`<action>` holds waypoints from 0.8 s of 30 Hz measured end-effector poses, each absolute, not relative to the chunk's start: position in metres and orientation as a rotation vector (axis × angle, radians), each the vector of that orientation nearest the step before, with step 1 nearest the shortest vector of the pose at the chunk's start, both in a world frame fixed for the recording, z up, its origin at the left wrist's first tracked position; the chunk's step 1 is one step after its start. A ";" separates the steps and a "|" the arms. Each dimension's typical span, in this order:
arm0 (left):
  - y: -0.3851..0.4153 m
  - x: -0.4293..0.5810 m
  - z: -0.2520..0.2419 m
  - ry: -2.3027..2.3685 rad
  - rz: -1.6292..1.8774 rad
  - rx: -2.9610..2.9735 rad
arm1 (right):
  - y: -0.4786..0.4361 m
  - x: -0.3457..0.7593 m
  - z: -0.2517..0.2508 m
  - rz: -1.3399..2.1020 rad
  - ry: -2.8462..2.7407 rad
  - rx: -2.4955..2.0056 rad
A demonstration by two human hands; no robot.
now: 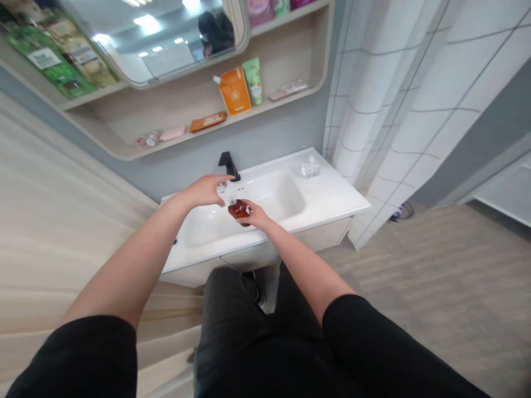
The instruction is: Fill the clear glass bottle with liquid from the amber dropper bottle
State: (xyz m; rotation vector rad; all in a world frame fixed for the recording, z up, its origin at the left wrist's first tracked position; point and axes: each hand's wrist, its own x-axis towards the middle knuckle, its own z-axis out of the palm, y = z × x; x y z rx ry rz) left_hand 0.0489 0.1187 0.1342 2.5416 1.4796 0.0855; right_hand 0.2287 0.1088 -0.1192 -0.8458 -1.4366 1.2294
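My right hand [256, 214] is wrapped round a dark amber bottle [238, 209], tilted over the white sink basin [286, 193]. The bottle's pale neck points up and left, toward my other hand. My left hand [207, 191] is beside it, just in front of the black faucet [229, 166], with finger and thumb curved round a small whitish cap-like piece [221, 188]. Blur hides the exact shape of that piece. A narrow gap shows between it and the bottle's neck.
A clear container [310, 167] stands on the counter's right side. Above, a wall shelf holds an orange pouch [235, 91], a green tube [253, 81] and an orange packet [208, 121], below a mirror [166, 38]. Curtains hang left [62, 221] and right [385, 110].
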 end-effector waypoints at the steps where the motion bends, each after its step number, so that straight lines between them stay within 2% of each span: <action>1: 0.119 0.049 0.134 1.482 0.092 2.534 | 0.109 0.229 -0.120 1.230 -1.435 -0.838; 8: 0.114 0.036 0.127 1.492 0.222 2.464 | 0.107 0.230 -0.117 1.235 -1.445 -0.843; 13: 0.104 0.013 0.102 1.468 0.490 2.250 | 0.100 0.234 -0.107 1.222 -1.486 -0.851; 20: 0.079 -0.014 -0.016 1.222 1.460 1.519 | 0.102 0.237 -0.109 1.233 -1.487 -0.861; 24: 0.069 -0.025 -0.076 1.159 1.672 1.175 | 0.107 0.237 -0.116 1.206 -1.484 -0.913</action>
